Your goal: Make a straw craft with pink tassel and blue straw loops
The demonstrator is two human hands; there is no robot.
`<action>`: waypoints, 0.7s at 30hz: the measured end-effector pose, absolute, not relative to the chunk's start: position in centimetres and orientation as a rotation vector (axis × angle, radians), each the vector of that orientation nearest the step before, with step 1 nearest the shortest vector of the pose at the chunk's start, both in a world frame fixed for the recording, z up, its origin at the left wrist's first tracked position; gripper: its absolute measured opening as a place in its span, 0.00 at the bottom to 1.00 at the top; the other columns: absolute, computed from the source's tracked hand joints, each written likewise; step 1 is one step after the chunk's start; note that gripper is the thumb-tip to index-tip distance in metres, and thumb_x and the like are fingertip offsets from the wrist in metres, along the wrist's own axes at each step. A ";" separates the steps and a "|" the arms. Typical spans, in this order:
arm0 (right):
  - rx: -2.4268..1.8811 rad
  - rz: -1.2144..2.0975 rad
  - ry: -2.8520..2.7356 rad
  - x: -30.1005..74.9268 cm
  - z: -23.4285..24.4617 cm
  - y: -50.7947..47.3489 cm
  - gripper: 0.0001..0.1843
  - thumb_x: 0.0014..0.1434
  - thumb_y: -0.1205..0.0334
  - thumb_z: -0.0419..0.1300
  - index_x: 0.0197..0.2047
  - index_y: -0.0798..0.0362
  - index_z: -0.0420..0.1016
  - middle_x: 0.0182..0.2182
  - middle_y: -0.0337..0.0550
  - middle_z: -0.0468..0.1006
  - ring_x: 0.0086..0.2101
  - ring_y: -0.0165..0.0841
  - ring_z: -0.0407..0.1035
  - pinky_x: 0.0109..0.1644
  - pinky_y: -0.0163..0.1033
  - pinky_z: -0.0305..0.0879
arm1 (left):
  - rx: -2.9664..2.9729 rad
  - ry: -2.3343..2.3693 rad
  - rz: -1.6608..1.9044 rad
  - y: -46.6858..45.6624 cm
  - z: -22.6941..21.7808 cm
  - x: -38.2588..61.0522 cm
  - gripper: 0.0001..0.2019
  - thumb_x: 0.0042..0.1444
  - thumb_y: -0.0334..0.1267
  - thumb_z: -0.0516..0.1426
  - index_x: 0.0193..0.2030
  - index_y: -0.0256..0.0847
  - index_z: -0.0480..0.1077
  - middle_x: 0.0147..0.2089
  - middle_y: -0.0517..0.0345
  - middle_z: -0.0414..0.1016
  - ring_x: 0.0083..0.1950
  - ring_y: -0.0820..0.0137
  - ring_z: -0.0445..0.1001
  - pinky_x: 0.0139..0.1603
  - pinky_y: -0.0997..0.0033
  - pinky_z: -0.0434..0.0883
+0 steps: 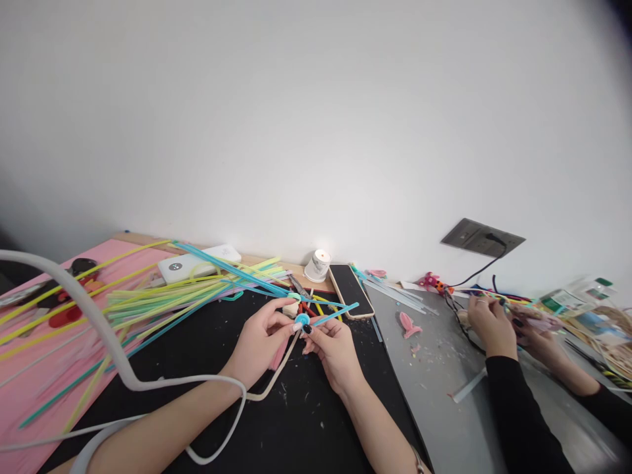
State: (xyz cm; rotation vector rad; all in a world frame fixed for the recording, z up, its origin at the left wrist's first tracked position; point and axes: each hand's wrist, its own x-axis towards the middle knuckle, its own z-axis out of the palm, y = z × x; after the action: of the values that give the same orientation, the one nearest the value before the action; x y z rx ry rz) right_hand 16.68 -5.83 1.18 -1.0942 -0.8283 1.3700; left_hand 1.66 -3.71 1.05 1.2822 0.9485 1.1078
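A blue pipe cleaner (336, 313), wound into a small tight coil at one end, is between my two hands. My left hand (264, 336) pinches the coil from the left with thumb and forefinger. From the right, my right hand (332, 349) grips the same coil, its dark-nailed thumb against it. The straight tail sticks out to the upper right. Just behind the fingers lie pliers with red handles (307, 308), partly hidden. A pink piece (279, 355) shows beneath my left hand; its shape is mostly covered.
Many coloured pipe cleaners (162, 296) spread over the left side, near a white power bank (200, 262). A paper cup (318, 265) and a phone (351, 291) stand and lie by the wall. A white cable (123, 355) crosses my left arm. A co-worker's hands (494, 326) work at right.
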 end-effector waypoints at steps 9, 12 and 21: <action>-1.108 1.356 -0.894 16.8 1.3 -5.8 0.12 0.43 0.59 0.71 0.31 0.56 0.78 0.21 0.38 0.77 0.18 0.25 0.63 0.23 0.31 0.64 | 1.343 0.985 1.117 -3.7 1.2 1.6 0.20 0.52 0.37 0.59 0.53 0.39 0.68 0.26 0.62 0.75 0.30 0.69 0.74 0.37 0.70 0.70; -1.126 1.343 -0.933 16.8 1.3 -5.8 0.13 0.43 0.59 0.71 0.32 0.56 0.78 0.20 0.37 0.75 0.17 0.25 0.63 0.23 0.31 0.63 | 1.356 0.996 1.121 -3.7 1.2 1.6 0.20 0.52 0.38 0.59 0.53 0.39 0.68 0.26 0.62 0.75 0.30 0.69 0.73 0.36 0.70 0.70; -1.125 1.351 -0.974 16.9 1.2 -5.8 0.13 0.45 0.58 0.70 0.32 0.55 0.77 0.20 0.36 0.75 0.17 0.24 0.62 0.22 0.31 0.62 | 1.398 1.031 1.130 -3.6 1.3 1.6 0.19 0.51 0.37 0.60 0.51 0.39 0.69 0.25 0.62 0.75 0.28 0.69 0.73 0.34 0.71 0.69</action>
State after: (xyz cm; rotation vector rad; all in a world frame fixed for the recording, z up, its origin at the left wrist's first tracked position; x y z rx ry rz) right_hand 16.91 -5.77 1.18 -1.1246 -0.9743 1.3509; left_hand 1.56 -3.56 1.33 1.3977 1.0307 1.1298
